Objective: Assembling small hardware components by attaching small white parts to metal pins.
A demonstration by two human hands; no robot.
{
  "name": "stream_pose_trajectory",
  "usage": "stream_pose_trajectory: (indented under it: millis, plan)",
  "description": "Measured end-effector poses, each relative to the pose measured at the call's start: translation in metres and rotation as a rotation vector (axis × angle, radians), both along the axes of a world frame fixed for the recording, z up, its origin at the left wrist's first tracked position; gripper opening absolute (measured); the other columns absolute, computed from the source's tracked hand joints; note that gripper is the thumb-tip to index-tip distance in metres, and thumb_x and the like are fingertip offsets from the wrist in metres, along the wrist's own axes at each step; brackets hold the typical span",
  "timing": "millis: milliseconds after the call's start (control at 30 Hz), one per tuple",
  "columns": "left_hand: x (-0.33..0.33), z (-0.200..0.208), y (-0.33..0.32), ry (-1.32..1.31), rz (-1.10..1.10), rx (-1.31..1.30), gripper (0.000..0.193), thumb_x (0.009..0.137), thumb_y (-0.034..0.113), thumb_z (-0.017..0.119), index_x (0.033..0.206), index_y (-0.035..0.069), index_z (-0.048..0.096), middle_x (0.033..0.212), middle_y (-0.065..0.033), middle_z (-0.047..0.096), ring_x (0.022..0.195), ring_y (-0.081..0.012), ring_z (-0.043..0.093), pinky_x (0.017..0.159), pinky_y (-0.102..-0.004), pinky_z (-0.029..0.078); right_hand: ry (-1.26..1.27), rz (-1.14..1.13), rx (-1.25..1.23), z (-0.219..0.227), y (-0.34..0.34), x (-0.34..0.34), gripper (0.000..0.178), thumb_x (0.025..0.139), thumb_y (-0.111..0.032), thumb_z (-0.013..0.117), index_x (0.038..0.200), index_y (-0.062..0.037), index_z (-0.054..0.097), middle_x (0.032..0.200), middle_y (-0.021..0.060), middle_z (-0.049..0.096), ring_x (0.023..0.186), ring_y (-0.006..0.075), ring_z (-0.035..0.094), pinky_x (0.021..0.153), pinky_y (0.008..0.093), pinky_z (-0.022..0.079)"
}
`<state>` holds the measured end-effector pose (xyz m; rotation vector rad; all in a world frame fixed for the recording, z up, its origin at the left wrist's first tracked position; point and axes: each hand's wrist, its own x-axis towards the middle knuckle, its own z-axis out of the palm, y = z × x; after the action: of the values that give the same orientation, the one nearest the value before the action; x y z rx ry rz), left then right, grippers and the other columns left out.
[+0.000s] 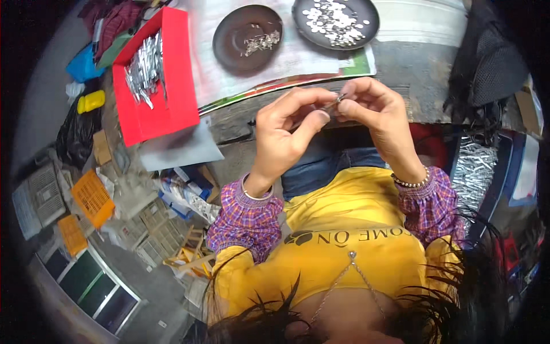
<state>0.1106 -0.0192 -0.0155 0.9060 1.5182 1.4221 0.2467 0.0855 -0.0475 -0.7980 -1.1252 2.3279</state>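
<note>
In front of my body, close to the table's near edge, both hands meet around a small, slim metal piece (339, 99). My left hand (283, 131) pinches one end of it between thumb and index finger. From the other side, the thumb and fingertips of my right hand (382, 114) close on the opposite end. Its exact kind is too small to make out, and the fingers cover much of it. Beyond the hands, a dark plate (227, 47) carries small metal pins. Beside it, another dark plate (302, 27) holds many silver discs.
Left of the hands stands a red box (182, 74) with long silver metal strips (146, 69) inside. A dark mesh bag (487, 63) hangs at the far right. Below it sits a blue bin (497, 183) of shiny metal pieces. Orange crates (93, 198) lie lower left.
</note>
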Motion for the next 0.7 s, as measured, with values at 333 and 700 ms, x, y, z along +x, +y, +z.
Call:
stream_pose_trajectory:
  millis: [333,700]
  plan:
    - [0.0061,-0.0086,0.0041,0.372,0.025,0.080,0.025,0.074,-0.008,0.060,0.096,0.004,0.066,0.086,-0.0063,0.062,0.073,-0.0110,0.060,0.061,-0.0214,0.047,0.010,-0.002,-0.025,0.0008,-0.0001,0.0063,0.025,0.083,-0.002,0.060,0.107,0.0015,0.057,0.087,0.0043,0.062,0.079,0.0114,0.061,0.073,0.0243,0.052]
    - [0.0033,-0.0016,0.0048,-0.009,-0.030,-0.009,0.021,0.080,-0.004,0.061,0.100,0.002,0.066,0.087,-0.0030,0.064,0.072,-0.0073,0.057,0.063,-0.0190,0.044,0.014,-0.082,0.135,0.0041,-0.0057,0.0094,0.024,0.082,-0.003,0.063,0.105,0.0029,0.060,0.085,0.0038,0.063,0.077,0.0095,0.061,0.072,0.0225,0.051]
